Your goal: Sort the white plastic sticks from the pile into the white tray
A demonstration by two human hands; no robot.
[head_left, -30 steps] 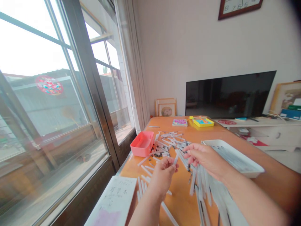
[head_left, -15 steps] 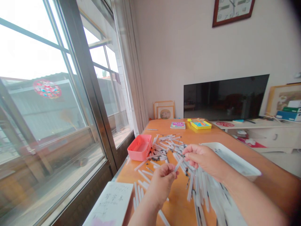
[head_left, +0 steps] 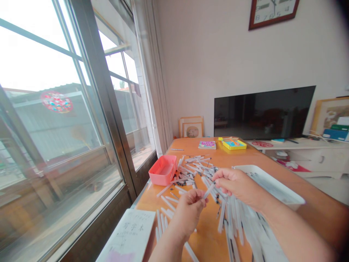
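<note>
Between my two hands a translucent white pen barrel (head_left: 209, 190) is held at a slant above the table. My left hand (head_left: 189, 210) is closed around its lower end. At its upper end my right hand (head_left: 231, 181) pinches with thumb and forefinger, where a small dark part shows; the fingers hide most of it. Behind and under the hands lies a loose heap of pen parts (head_left: 195, 167), clear barrels mixed with small black pieces. Long clear barrels (head_left: 231, 218) lie beneath my right forearm, and several others (head_left: 162, 222) rest left of my left wrist.
A pink plastic box (head_left: 163, 170) stands at the table's left edge, by the window. On the right is a white tray (head_left: 296, 199) with dark slim pieces in it. A notebook (head_left: 128, 233) lies front left. Farther back are a booklet (head_left: 207, 145) and a yellow box (head_left: 235, 144).
The view has shifted slightly. Both hands keep almost the same pose around the pen barrel, and nothing has been let go.
</note>
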